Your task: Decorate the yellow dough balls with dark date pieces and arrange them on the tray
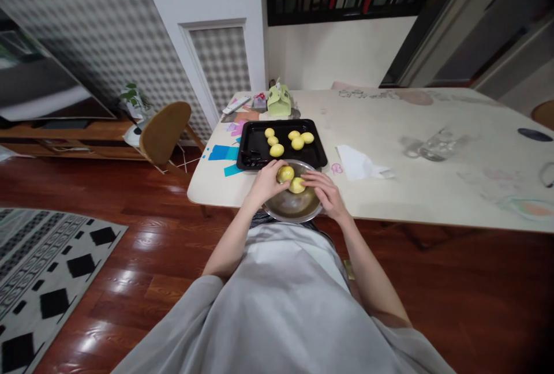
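My left hand [269, 182] is closed round a yellow lemon [285, 175] above the far left part of a metal bowl [294, 208]. With its fingertips my right hand [326, 191] grips a second lemon [297, 185], close beside the first. The bowl sits at the table's front edge, against my body, and the bottom that shows holds nothing solid I can make out. Just beyond it lies a black baking tray [318, 157]. Several more lemons [297, 143] rest on the tray in two groups, with some dark, thin items [255, 160] in its near left corner that I cannot name.
A green tissue box [279, 101] and a white remote [236, 105] stand behind the tray. To the right are a crumpled paper towel [359, 163] and a clear glass [435, 148] on the white table [415, 189]. A wooden chair [167, 131] is at the left.
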Motion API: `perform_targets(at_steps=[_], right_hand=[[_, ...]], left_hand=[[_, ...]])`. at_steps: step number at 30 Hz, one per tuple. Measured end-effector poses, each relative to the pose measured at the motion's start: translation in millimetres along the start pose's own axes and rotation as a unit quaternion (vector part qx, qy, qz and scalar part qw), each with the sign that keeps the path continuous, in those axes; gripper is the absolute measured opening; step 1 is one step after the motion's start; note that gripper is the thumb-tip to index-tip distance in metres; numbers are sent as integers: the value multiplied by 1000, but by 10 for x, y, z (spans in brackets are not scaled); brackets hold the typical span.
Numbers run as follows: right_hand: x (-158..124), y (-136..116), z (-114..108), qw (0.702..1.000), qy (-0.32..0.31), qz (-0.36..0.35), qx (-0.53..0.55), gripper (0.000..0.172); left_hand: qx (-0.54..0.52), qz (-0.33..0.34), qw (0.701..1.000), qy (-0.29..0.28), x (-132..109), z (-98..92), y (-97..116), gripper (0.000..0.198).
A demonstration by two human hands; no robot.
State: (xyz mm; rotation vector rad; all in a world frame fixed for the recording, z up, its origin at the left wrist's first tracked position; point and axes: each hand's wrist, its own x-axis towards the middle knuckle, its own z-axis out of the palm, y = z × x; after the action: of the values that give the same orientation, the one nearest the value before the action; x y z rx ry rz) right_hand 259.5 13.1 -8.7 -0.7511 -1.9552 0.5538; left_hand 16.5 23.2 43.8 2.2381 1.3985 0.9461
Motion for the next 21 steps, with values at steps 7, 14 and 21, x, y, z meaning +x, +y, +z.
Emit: perform_targets(at_steps=[7,14,21], right_hand=[[-2,18,8,1000,-1,8,2,45],[31,-10,16,1000,7,5,8,47],[17,8,3,1000,0,16,7,47]], left_hand=[[9,-18,1000,0,-4,25,32,36],[12,-11,1000,-9,35,20,6,36],[38,16,999,-31,13,11,30,37]])
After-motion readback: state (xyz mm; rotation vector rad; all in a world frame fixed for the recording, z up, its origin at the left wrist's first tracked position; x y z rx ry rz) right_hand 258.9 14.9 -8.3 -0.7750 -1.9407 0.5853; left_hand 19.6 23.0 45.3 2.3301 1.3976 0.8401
